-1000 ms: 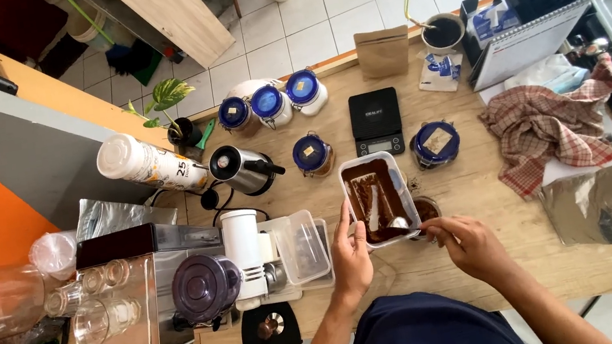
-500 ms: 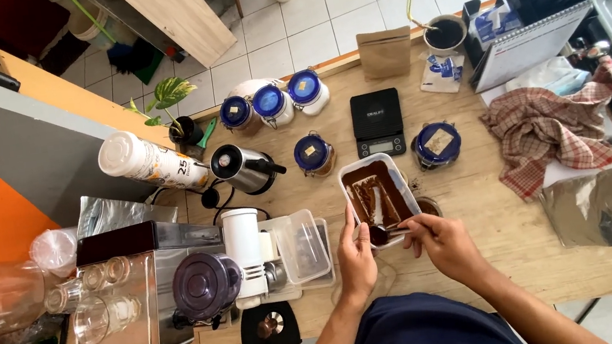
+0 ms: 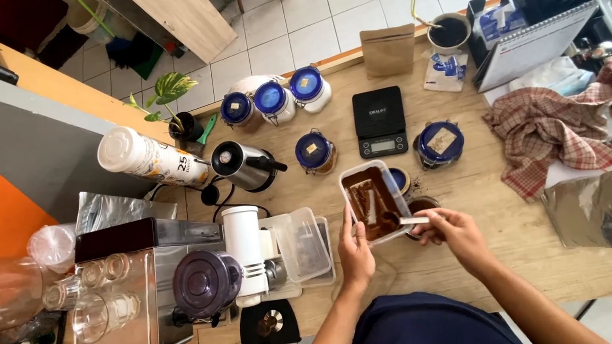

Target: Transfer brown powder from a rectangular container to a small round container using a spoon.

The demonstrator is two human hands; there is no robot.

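Centrally, just below mid-frame, a clear plastic tub (image 3: pixel 372 201) of brown powder stands on the wooden counter (image 3: pixel 495 265), its long axis running from upper left to lower right, slightly off vertical in the frame. The left hand (image 3: pixel 354 249) grips the tub's lower left edge, thumb on the rim and fingers wrapped around the wall. The right hand (image 3: pixel 451 229) lies to the right of the tub and pinches the handle of a metal spoon (image 3: pixel 402 221) between closed fingertips; the spoon's axis runs nearly horizontal, bowl pointing left and sitting over the tub's lower end, in or just above the powder. The right hand is therefore the nearer to the spoon bowl, and the left the nearer to the tub wall.

A small dark cup (image 3: pixel 421 204) sits just beside the tub's right edge, directly above the right hand; its contents cannot be made out, and the spoon and fingers partly cover it. Above the tub lie a black digital scale (image 3: pixel 380 120) and blue-lidded jars (image 3: pixel 315 151). A checked cloth (image 3: pixel 555 130) lies to the right, well apart.

Whether the spoon bowl is loaded cannot be determined. A second blue lid behind the tub is mostly hidden.
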